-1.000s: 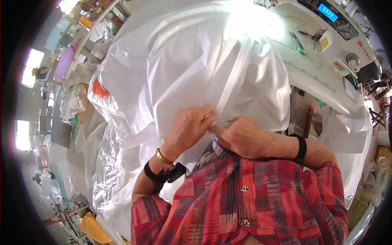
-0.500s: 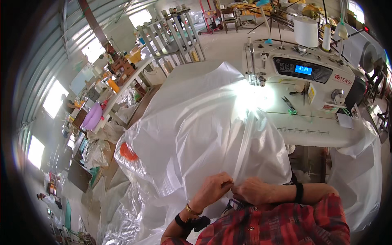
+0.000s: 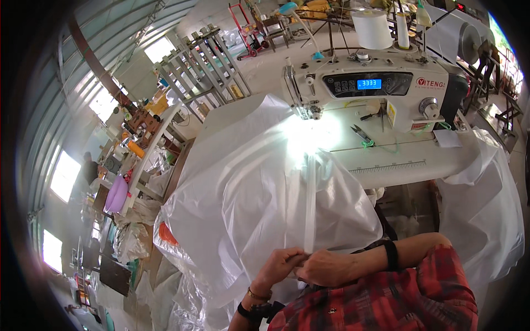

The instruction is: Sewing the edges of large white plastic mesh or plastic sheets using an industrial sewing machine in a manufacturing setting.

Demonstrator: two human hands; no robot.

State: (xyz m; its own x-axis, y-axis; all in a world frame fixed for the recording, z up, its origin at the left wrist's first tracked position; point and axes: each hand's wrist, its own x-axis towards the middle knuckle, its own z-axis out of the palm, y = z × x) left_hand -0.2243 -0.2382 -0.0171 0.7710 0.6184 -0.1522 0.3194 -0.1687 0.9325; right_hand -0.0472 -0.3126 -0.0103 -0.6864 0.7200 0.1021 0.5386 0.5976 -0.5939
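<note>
A translucent white plastic sheet [image 3: 254, 198] spreads over the sewing table and hangs down toward me. A narrow folded strip [image 3: 311, 209] of it runs from my hands up to the lit needle area of the white sewing machine [image 3: 364, 66]. My left hand [image 3: 279, 266] pinches the near end of this strip with its fingers bent. Right against it, my right hand [image 3: 330, 268] is closed on the same folded edge. The fingertips partly hide what they grip. Glare from the lamp hides the needle and presser foot.
Thread snips [image 3: 362, 137] with green handles lie on the machine bed, near a ruler scale [image 3: 389, 166]. More plastic sheet [image 3: 480, 215] hangs at the right. A grey metal rack [image 3: 204, 71] and a cluttered bench [image 3: 146, 151] with a purple basin [image 3: 116, 194] stand at the left.
The machine and table have shifted left in the view. The folded strip has become straighter and flatter between hands and needle. Both hands stay together on it, slightly lower in the view.
</note>
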